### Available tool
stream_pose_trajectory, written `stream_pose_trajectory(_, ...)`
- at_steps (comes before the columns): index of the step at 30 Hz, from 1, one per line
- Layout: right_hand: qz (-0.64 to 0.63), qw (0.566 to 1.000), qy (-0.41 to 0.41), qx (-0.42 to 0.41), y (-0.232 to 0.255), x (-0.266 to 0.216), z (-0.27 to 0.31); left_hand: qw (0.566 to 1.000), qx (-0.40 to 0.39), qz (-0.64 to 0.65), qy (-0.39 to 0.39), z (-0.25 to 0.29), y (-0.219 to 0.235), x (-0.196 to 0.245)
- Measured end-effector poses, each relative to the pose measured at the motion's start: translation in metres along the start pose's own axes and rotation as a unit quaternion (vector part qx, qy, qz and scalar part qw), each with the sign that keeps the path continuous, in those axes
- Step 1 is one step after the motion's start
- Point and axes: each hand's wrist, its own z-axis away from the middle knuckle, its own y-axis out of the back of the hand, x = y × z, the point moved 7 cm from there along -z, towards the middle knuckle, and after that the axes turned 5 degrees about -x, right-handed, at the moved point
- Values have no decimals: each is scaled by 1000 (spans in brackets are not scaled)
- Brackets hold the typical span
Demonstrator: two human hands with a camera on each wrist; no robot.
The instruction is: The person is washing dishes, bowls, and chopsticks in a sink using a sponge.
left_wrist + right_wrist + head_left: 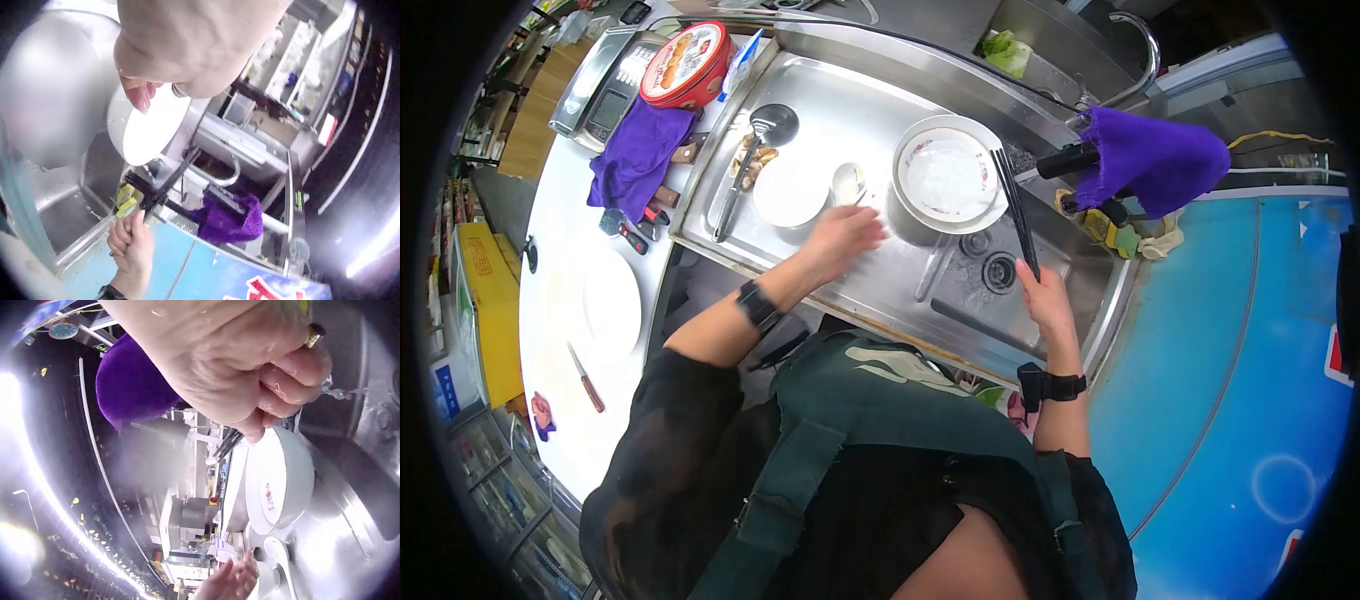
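In the head view the right hand (pixel 1048 305) grips a bundle of black chopsticks (pixel 1017 210), which points up beside a large white bowl with a patterned rim (pixel 945 172). The right wrist view shows the fingers (pixel 290 387) curled round them, above the white bowl (pixel 297 481). The left hand (pixel 845 240), slightly blurred, is held with its fingers extended near a white spoon (pixel 849 184) and a smaller white bowl (pixel 790 190). Nothing shows in its grasp. A black ladle (pixel 774 125) lies at the left of the steel sink tray, by some brown food scraps (pixel 758 165).
A faucet (pixel 1145 50) and a purple cloth (pixel 1155 160) stand at the back right. The drain (pixel 999 272) lies below the large bowl. On the left counter are a red tin (pixel 687 65), a scale (pixel 605 95), a white plate (pixel 610 305) and a knife (pixel 586 378).
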Motion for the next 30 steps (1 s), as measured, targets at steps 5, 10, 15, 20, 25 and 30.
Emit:
stream_pose_trajectory(5,-151,981,-99,-73,-25,19,4,955,163,245,48,19,99,-43)
stream_pose_trajectory(10,-317,927,-143,-139,-54,36,4,940,167,270,-121,-15,134,-22)
stream_pose_trajectory(15,-410,889,-133,-153,-53,48,22,968,151,14,-199,27,57,36)
stream_pose_trajectory(20,-438,877,-135,-146,-57,68,37,986,-9,-52,-156,-2,-26,61)
stream_pose_trajectory(25,-428,889,-118,-115,-52,66,51,966,-16,-194,-171,-61,-67,70)
stream_pose_trajectory(30,-448,884,-101,-88,-38,76,67,857,55,-490,-150,-92,-83,77)
